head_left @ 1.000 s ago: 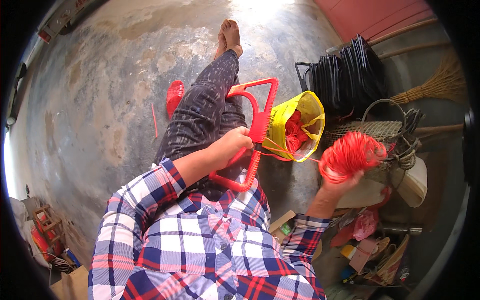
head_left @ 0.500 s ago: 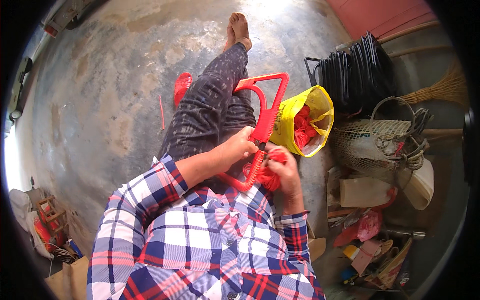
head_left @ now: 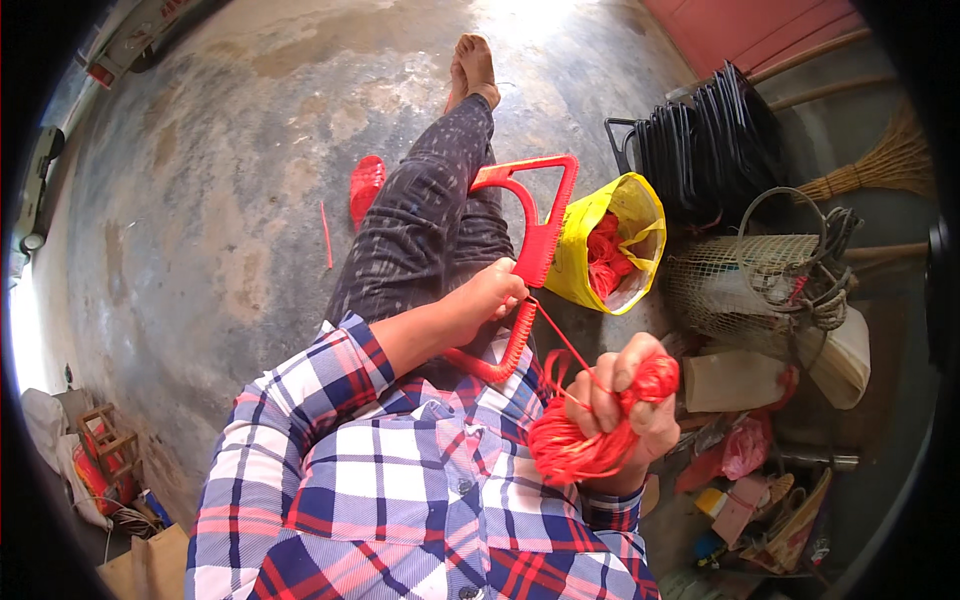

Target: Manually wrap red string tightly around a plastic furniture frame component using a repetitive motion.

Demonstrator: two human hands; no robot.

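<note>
A frame [head_left: 543, 250] with curved and straight bars lies across my lap, mostly wrapped in red cord. My left hand [head_left: 488, 302] is closed around its bar, near a short dark stretch at the edge of the wrapping. To the right, in front of my belly, my right hand [head_left: 632, 390] grips a thick bundle of red cord [head_left: 572, 445]. A single strand [head_left: 562, 338] runs taut from the frame beside my left fingers to that bundle. Just beyond, a yellow bag [head_left: 575, 240] stands open with more red cord [head_left: 605, 255] inside.
Several black frames [head_left: 710, 140] are stacked at the right, next to a straw broom [head_left: 880, 155]. A wire mesh basket [head_left: 735, 270] and assorted bags lie nearer. Left of my legs are a red shoe [head_left: 367, 190] and a red strip [head_left: 326, 235] on the concrete floor.
My right hand has moved away from the frame, right and toward me, with the red bundle, and the strand is now stretched between them. My left hand stays on the frame.
</note>
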